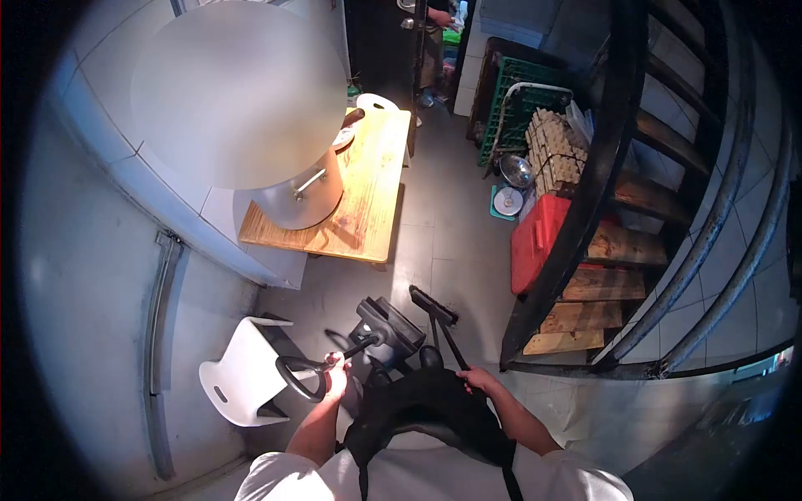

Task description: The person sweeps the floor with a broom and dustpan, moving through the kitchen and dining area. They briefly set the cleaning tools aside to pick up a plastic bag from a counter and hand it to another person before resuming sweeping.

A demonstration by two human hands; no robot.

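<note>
Grey floor tiles (422, 250) lie beneath a black long-handled dustpan (389, 326), its handle slanting back and left to a loop. Just right of the pan, a black broom (433, 306) points forward and slightly left, its head running diagonally. Fingers of the left hand (336, 376) curl around the dustpan's handle; those of the right hand (478, 381) grip the broom's stick. Near the left hand stands a white chair (242, 367).

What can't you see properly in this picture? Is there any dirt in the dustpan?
In the head view:
- Dustpan: too dark inside to tell whether it holds dirt.
- Metal pot: blur covers its upper part.
- Far person: head cut off by the top edge.
- Red box: partly hidden behind the staircase.
</note>
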